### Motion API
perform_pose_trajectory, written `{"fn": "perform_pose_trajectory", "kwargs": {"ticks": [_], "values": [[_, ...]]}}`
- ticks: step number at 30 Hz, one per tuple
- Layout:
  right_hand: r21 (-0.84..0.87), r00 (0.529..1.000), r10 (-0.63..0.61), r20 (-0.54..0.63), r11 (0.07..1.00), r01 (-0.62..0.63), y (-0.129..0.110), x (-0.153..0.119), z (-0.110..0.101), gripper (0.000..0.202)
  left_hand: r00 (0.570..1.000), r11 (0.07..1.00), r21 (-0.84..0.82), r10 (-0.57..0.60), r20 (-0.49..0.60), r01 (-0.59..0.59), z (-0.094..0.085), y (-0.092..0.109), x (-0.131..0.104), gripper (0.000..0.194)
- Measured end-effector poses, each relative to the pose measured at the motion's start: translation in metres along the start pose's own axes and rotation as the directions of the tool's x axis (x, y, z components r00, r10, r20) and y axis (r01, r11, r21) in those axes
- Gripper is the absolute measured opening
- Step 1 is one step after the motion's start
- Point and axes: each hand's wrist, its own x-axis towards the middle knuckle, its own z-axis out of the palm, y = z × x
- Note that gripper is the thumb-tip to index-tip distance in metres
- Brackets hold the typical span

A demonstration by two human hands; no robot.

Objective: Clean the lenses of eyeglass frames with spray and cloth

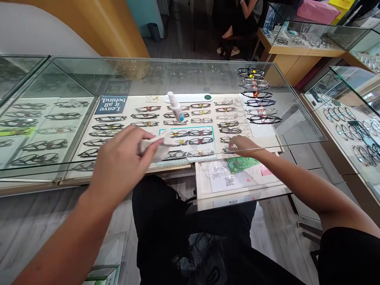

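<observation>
My left hand (121, 158) is closed around a crumpled white cloth (160, 148), held over the glass display case (142, 67). Beyond it stands a white spray bottle (176, 109), upright. At the near side of the case, my right hand (242, 144) has its fingers bent in a pinch at a pair of eyeglasses (227, 150), partly hidden by the fingers. Rows of eyeglasses (201, 132) lie in front of me, some within a teal-edged panel. Further eyeglasses (261, 103) form a column on the right.
Below my right forearm a drawer (204, 196) is pulled out, holding papers and a green card (242, 164). A dark sign (113, 105) stands at the left. More display cases (341, 118) flank the right. A person (249, 12) sits beyond the counter.
</observation>
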Motion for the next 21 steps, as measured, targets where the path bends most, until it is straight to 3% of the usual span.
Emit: {"fn": "perform_pose_trajectory", "kwargs": {"ticks": [1,3,6,9,12,15,18,21], "values": [[0.013,1.0,-0.014,0.009,1.0,0.014,-0.001,-0.001,-0.001,0.024,0.997,0.998,0.019,0.062,-0.055,-0.061,0.002,0.016,0.003,0.024],[0.03,0.999,-0.032,0.021,0.999,0.032,-0.002,-0.002,-0.002,0.024,0.985,0.986,0.04,0.161,-0.054,-0.159,0.01,0.045,0.017,0.023],[0.02,0.999,-0.028,0.033,0.999,0.027,-0.004,-0.004,-0.005,0.024,0.986,0.986,0.022,0.165,0.03,-0.166,0.022,0.076,0.047,0.016],[0.006,0.999,-0.015,0.048,1.0,0.015,-0.007,-0.006,-0.007,0.024,0.983,0.983,0.036,0.182,0.012,-0.182,0.03,0.093,0.072,0.015],[-0.004,0.998,-0.013,0.065,1.0,0.014,-0.013,-0.009,-0.01,0.023,0.955,0.955,0.033,0.295,-0.023,-0.294,0.039,0.102,0.08,0.02],[-0.001,0.997,-0.026,0.079,1.0,0.026,-0.018,-0.011,-0.012,0.021,0.919,0.924,0.028,0.377,0.116,-0.382,0.05,0.104,0.073,0.021],[0.008,0.995,-0.046,0.087,0.999,0.045,-0.021,-0.012,-0.014,0.021,0.881,0.934,0.04,0.32,0.349,-0.355,0.059,0.1,0.062,0.038],[0.001,0.996,-0.033,0.08,0.999,0.033,-0.021,-0.012,-0.015,0.023,0.882,0.96,0.005,0.256,0.396,-0.281,0.066,0.096,0.057,0.062]]}}
